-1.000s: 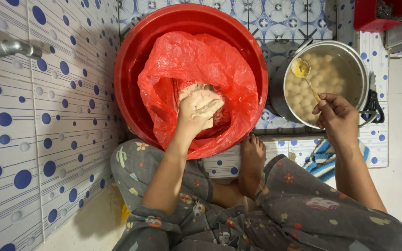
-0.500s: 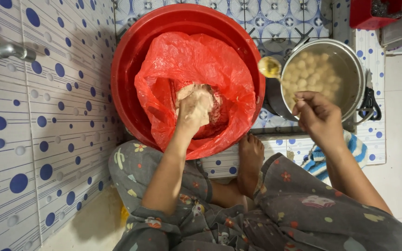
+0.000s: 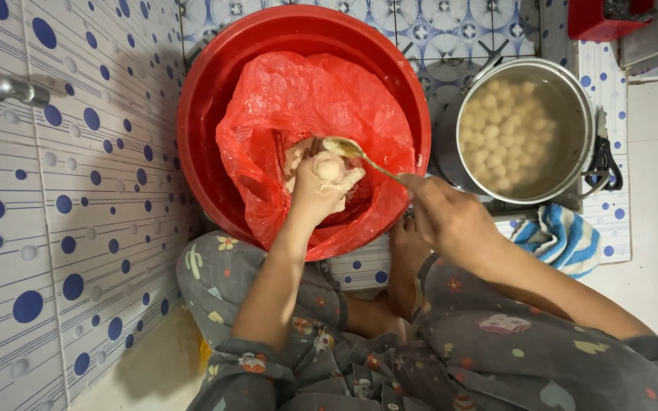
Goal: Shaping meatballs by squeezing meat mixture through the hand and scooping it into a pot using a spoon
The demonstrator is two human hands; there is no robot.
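A red basin [image 3: 215,114] lined with a red bag [image 3: 306,99] is seen set on the tiled floor [image 3: 78,198], with a steel pot [image 3: 584,114] of pale balls [image 3: 508,129] in liquid just beside its right rim and a striped cloth [image 3: 565,236] near the pot's lower edge. Inside the bag, paste is squeezed in the closed left hand [image 3: 317,190], a ball [image 3: 330,169] being pushed out at the top of the fist. A spoon [image 3: 344,147] is pinched by the right hand [image 3: 451,221], its bowl touching the ball.

blue-dotted white wall tiles [image 3: 78,228] (patterned floor [image 3: 451,30]).
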